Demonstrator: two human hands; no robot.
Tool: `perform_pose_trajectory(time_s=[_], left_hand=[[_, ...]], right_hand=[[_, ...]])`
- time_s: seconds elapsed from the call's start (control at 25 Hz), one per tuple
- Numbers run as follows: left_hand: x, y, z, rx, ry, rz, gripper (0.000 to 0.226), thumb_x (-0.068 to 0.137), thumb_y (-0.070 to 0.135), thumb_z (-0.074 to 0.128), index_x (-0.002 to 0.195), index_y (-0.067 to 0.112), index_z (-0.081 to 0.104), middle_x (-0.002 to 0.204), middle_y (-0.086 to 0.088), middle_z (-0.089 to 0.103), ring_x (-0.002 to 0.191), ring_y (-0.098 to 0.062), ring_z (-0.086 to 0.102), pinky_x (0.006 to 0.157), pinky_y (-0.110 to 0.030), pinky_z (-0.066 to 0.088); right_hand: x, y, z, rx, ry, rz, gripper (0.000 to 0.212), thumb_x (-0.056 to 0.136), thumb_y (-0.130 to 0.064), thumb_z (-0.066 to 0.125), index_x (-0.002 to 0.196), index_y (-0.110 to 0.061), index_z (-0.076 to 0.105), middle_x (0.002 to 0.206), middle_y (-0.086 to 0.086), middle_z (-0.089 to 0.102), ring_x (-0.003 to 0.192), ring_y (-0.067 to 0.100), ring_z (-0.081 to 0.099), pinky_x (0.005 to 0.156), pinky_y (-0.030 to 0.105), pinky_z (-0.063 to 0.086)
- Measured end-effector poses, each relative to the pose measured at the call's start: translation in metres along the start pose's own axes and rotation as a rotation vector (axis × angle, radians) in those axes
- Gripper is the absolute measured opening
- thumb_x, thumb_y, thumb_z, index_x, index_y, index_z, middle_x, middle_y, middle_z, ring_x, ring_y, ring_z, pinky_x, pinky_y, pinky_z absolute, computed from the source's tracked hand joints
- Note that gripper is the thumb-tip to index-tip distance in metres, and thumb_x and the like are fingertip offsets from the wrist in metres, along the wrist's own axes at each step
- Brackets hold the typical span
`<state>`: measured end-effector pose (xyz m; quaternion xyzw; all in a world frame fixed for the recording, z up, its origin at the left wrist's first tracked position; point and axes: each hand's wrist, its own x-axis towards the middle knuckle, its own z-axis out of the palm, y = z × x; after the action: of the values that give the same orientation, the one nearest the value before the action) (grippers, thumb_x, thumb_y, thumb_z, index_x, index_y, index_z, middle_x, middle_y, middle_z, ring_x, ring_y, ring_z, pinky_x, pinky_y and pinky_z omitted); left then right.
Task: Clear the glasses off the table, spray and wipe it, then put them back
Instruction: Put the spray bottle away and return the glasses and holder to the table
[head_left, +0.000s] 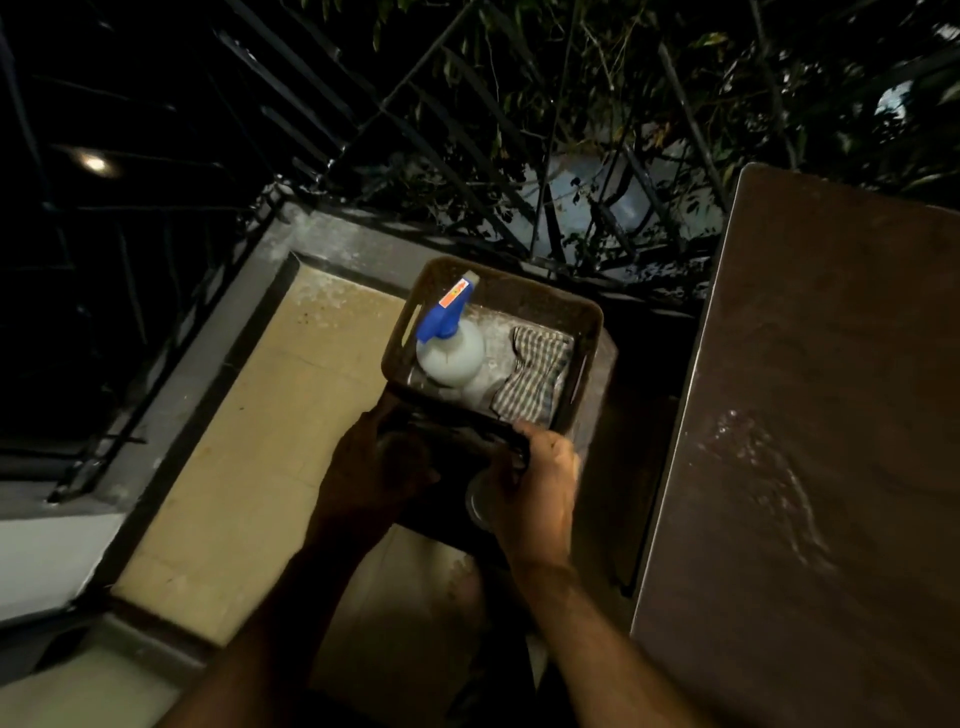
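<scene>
The brown table (831, 364) stands at the right, with wet streaks (769, 467) on its top and no glasses on it. My right hand (540, 478) is shut on a clear glass (477, 503), held low beside a dark container (457, 441) that is hard to make out. My left hand (374, 462) is in shadow at that container's left side and seems to grip a second glass (388, 446). Just beyond my hands sits a brown woven basket (582, 322) with a white spray bottle (451, 353) with a blue trigger and a checked cloth (535, 374).
The basket rests on a low stand by the table's left edge. A tiled balcony floor (249, 415) lies to the left. A dark metal railing (415, 156) with foliage behind it closes the far side. The scene is dim.
</scene>
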<state>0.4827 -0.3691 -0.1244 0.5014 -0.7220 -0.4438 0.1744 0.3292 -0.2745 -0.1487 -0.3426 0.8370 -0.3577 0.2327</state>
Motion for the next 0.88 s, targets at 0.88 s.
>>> perform_pose_trajectory(time_s=[0.88], left_hand=[[-0.018, -0.072, 0.041, -0.149, 0.236, -0.340, 0.106, 0.053, 0.074, 0.079, 0.138, 0.018, 0.048, 0.127, -0.008, 0.063, 0.114, -0.028, 0.062, 0.091, -0.049, 0.055]], right_hand=[[-0.046, 0.042, 0.042, 0.353, -0.020, 0.215, 0.098, 0.058, -0.028, 0.092, 0.135, -0.046, 0.035, 0.136, -0.018, 0.050, 0.127, -0.008, 0.043, 0.103, 0.014, 0.038]])
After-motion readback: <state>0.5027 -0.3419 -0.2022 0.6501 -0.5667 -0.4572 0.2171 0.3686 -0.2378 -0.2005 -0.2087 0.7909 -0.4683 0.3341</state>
